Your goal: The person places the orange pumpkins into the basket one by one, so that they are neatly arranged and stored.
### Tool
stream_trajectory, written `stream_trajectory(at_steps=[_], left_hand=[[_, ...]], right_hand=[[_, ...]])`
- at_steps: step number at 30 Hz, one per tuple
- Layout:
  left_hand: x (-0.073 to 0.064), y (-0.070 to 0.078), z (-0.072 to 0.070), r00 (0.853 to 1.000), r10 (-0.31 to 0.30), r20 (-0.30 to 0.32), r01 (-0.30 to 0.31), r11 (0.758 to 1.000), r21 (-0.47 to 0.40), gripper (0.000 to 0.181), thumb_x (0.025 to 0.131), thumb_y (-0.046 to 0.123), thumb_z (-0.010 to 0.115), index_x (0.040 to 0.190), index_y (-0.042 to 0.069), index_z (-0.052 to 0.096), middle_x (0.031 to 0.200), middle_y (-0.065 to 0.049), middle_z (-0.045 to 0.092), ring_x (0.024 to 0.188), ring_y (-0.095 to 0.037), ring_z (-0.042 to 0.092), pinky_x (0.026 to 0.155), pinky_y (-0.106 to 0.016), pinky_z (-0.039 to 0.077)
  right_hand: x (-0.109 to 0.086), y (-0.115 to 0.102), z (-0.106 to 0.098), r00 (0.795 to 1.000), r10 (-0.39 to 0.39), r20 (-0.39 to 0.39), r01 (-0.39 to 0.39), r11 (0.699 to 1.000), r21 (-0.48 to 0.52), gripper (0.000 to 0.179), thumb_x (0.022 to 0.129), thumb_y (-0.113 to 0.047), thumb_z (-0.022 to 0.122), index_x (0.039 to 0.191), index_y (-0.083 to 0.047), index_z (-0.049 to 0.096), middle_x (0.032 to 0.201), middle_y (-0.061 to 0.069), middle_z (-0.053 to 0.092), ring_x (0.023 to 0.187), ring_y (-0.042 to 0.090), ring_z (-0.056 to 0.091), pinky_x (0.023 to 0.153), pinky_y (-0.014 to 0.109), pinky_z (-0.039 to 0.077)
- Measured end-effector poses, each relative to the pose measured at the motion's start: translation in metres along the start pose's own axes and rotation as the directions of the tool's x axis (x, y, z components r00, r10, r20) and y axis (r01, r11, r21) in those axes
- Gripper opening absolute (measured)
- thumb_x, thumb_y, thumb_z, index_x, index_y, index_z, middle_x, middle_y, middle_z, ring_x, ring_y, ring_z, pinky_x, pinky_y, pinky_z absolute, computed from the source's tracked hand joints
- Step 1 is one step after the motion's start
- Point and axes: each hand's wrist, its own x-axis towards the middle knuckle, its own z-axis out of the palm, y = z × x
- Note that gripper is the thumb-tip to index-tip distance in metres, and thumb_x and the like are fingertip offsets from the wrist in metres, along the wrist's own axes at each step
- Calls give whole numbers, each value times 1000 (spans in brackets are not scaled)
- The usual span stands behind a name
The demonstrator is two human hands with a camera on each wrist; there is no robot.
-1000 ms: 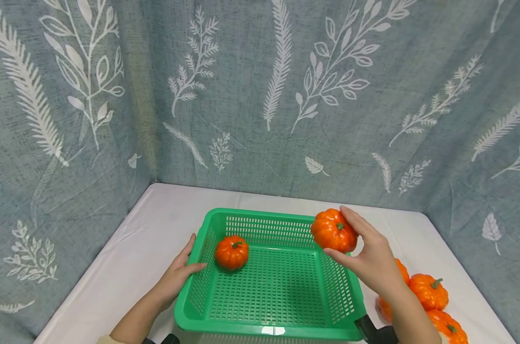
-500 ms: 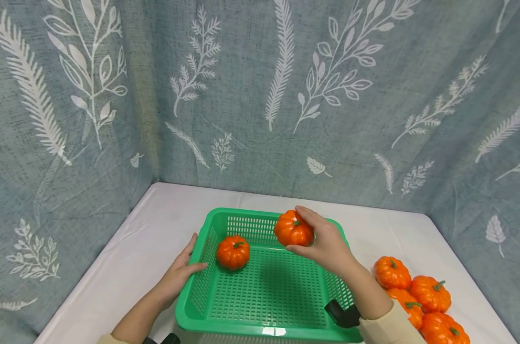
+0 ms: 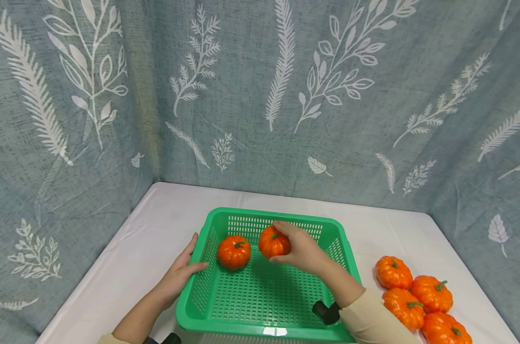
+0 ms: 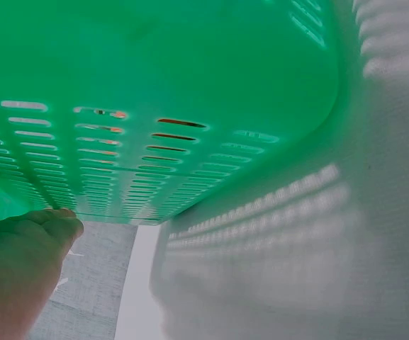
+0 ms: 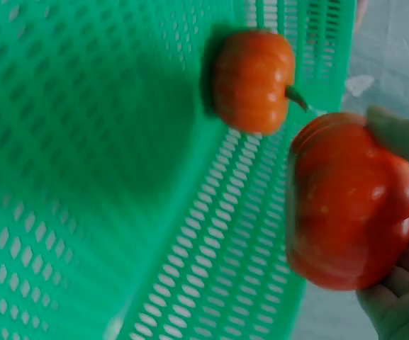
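My right hand grips a small orange toy pumpkin between thumb and fingers, over the inside of the green plastic basket. In the right wrist view this held pumpkin shows apart from a second pumpkin. That second pumpkin, with a green stem, sits on the basket floor by its left wall. My left hand holds the basket's left rim, thumb over the edge and fingers along the outside. In the left wrist view the left hand lies against the slotted basket wall.
On the white table, right of the basket, several more pumpkins lie in a cluster. A grey-blue curtain with white leaf prints stands behind the table and along its sides. A black wrist mount shows below the right forearm.
My right hand has carried its pumpkin leftward from the basket's right rim, then lower into the basket. The left hand and the basket have stayed put.
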Motion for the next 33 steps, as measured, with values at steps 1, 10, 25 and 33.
stream_trajectory(at_steps=[1,10,25,33], left_hand=[[0,0,0,1000,-1,0,1,1000,-2,79,92,8,43,145,11,-17,153,-13,-13,138,-36,13,100,-37,40],[0,1,0,1000,1,-2,-1,1000,-5,80,92,8,43,145,12,-16,153,-13,-13,137,-36,14,99,-37,41],[-2,0,1,1000,0,6,1,1000,-24,81,92,7,43,145,13,-17,153,-14,-12,136,-37,18,98,-35,43],[-2,-3,-1,1000,12,11,-12,999,-33,82,91,8,45,145,13,-17,153,-14,-11,137,-35,17,99,-35,42]], right_hand=[[1,1,2,1000,-8,10,8,1000,-7,75,69,-22,79,132,0,46,136,15,46,123,32,45,92,40,50],[8,9,13,995,-35,98,37,999,-21,74,71,-22,78,132,3,44,134,16,48,123,30,46,96,39,47],[14,19,34,975,-27,222,59,989,-137,76,71,-27,78,133,0,45,138,16,44,127,31,41,105,41,38],[16,22,40,969,-38,244,78,985,-157,76,71,-27,77,133,1,44,139,18,42,129,32,39,106,42,36]])
